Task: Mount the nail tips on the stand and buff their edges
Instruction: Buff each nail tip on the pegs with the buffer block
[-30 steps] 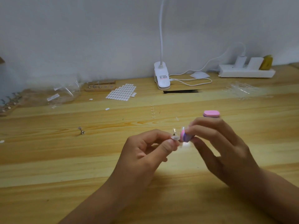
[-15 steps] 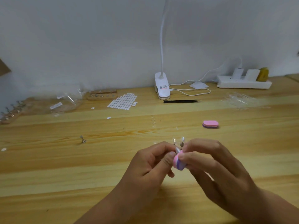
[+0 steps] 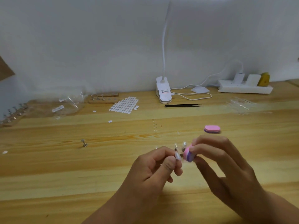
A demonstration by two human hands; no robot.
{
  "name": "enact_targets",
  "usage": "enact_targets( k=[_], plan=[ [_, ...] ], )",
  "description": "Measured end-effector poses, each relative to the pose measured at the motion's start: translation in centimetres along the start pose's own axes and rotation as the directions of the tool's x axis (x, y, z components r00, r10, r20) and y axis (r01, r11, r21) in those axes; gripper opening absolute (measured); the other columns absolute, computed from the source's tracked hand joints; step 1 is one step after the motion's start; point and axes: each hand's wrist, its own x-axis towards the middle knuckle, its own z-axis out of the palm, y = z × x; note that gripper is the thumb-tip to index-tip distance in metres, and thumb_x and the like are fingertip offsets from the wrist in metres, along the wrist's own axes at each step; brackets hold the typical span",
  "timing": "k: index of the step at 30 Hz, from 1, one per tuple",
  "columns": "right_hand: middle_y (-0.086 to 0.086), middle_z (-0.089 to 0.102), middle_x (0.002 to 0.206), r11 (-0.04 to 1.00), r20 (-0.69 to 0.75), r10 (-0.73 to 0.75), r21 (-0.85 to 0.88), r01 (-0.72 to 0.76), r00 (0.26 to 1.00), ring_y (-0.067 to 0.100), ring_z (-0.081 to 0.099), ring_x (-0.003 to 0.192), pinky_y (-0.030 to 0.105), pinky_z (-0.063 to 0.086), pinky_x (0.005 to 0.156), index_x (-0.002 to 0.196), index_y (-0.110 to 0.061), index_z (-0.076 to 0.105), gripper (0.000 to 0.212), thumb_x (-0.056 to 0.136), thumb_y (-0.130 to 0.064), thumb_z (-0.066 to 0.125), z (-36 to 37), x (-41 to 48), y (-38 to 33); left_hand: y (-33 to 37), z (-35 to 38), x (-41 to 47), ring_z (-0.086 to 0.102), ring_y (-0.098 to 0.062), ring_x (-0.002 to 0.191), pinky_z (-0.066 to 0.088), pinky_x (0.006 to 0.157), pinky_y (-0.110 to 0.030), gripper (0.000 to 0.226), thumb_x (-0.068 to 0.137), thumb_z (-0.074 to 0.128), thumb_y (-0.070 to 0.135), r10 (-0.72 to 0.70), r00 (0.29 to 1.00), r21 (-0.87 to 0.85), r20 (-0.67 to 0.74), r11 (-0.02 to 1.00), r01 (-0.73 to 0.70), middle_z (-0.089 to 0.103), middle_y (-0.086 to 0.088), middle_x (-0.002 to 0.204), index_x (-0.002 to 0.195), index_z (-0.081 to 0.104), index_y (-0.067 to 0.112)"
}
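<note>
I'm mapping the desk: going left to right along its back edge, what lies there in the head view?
Clear plastic bag → wooden stand block → sheet of white oval stickers → white clip lamp → white power strip.

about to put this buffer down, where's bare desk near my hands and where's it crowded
Bare wood: the stretch left of your left hand, this side of the loose metal pin; and right of the spare pink buffer. Crowded: the back edge, plastic bag, sticker sheet, lamp clip, tweezers and clear tips.
</note>
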Motion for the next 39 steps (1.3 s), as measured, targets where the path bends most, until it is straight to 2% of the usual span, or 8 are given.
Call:
enact_targets(
  k=[4, 8, 13, 17, 24, 28, 33, 39],
  plan=[
    [0.007, 0.056, 0.116, 0.995, 0.034, -0.096, -0.034, 0.097, 0.995, 0.02, 0.061, 0.107, 0.03, 0.049, 0.093, 0.119, -0.009, 0.056, 0.028, 0.093, 0.001, 0.058, 0.4, -0.4, -0.3, 0.0, 0.3, 0.0, 0.061, -0.01, 0.077, 0.05, 0.067, -0.025, 0.026, 0.092, 0.049, 0.035, 0.025, 0.999, 0.017, 0.042, 1.0, -0.025, 0.064, 0.006, 0.08, 0.088, 0.067, 0.017],
    [0.003, 0.055, 0.118, 1.0, 0.037, 0.0, -0.03, 0.001, 0.999, 0.014, 0.059, 0.112, 0.033, 0.052, 0.089, 0.121, -0.013, 0.055, 0.029, 0.093, -0.002, 0.059, -0.2, -0.2, 0.6, -0.2, 0.2, 0.1, 0.061, -0.012, 0.077, 0.051, 0.066, -0.027, 0.023, 0.094, 0.046, 0.035, 0.013, 1.0, 0.007, 0.026, 1.0, -0.013, 0.064, 0.006, 0.078, 0.088, 0.064, 0.023],
    [0.006, 0.055, 0.117, 0.993, 0.053, -0.108, -0.05, 0.111, 0.993, 0.018, 0.059, 0.108, 0.028, 0.047, 0.094, 0.12, -0.01, 0.056, 0.034, 0.089, 0.004, 0.061, 0.3, -0.5, -0.1, -0.2, 0.4, -0.1, 0.063, -0.011, 0.074, 0.051, 0.065, -0.028, 0.025, 0.097, 0.044, 0.034, 0.016, 0.997, 0.034, 0.073, 0.999, -0.019, 0.066, 0.005, 0.078, 0.089, 0.065, 0.024],
    [0.003, 0.055, 0.117, 0.997, 0.05, 0.017, -0.077, -0.013, 0.999, 0.011, 0.057, 0.111, 0.032, 0.051, 0.088, 0.12, -0.013, 0.054, 0.029, 0.093, -0.003, 0.058, -0.3, -0.1, 1.1, -0.2, 0.4, -0.2, 0.063, -0.011, 0.072, 0.051, 0.065, -0.029, 0.026, 0.097, 0.043, 0.036, -0.008, 0.997, 0.029, 0.082, 1.0, 0.006, 0.066, 0.004, 0.074, 0.084, 0.062, 0.025],
    [0.006, 0.054, 0.117, 0.996, 0.063, -0.046, -0.074, 0.05, 0.997, 0.018, 0.058, 0.108, 0.028, 0.049, 0.092, 0.12, -0.01, 0.055, 0.032, 0.092, 0.002, 0.059, -0.2, -0.3, 0.6, 0.3, 0.7, -0.3, 0.056, -0.013, 0.073, 0.05, 0.062, -0.032, 0.025, 0.095, 0.044, 0.036, -0.008, 0.992, 0.037, 0.127, 0.999, 0.003, 0.059, 0.011, 0.078, 0.083, 0.062, 0.024],
    [0.004, 0.055, 0.117, 0.999, 0.013, 0.003, -0.052, -0.002, 1.0, 0.013, 0.057, 0.113, 0.028, 0.049, 0.095, 0.121, -0.011, 0.054, 0.026, 0.096, -0.005, 0.056, -0.4, -0.1, 0.7, 0.1, 0.6, -0.2, 0.052, 0.0, 0.071, 0.042, 0.064, -0.024, 0.021, 0.094, 0.048, 0.039, 0.046, 0.998, 0.114, 0.033, 0.992, -0.049, 0.059, 0.017, 0.084, 0.085, 0.065, 0.032],
    [0.003, 0.056, 0.115, 0.999, -0.01, 0.008, -0.051, -0.009, 1.0, 0.013, 0.057, 0.112, 0.028, 0.048, 0.095, 0.119, -0.011, 0.056, 0.023, 0.097, -0.005, 0.056, -0.3, 0.0, 0.1, 0.0, -0.1, -0.2, 0.059, -0.008, 0.073, 0.046, 0.058, -0.023, 0.024, 0.092, 0.055, 0.039, 0.01, 0.998, 0.006, -0.058, 1.0, -0.01, 0.068, 0.006, 0.08, 0.089, 0.072, 0.023],
    [0.009, 0.059, 0.112, 0.996, 0.048, -0.056, -0.069, 0.059, 0.997, 0.022, 0.061, 0.104, 0.03, 0.049, 0.091, 0.119, -0.008, 0.059, 0.031, 0.091, 0.004, 0.062, 0.0, -0.2, -0.8, 0.3, 0.3, -0.4, 0.06, -0.005, 0.07, 0.044, 0.061, -0.016, 0.023, 0.092, 0.057, 0.04, 0.065, 0.996, 0.116, -0.062, 0.992, -0.058, 0.069, 0.006, 0.077, 0.09, 0.074, 0.024]
  ],
)
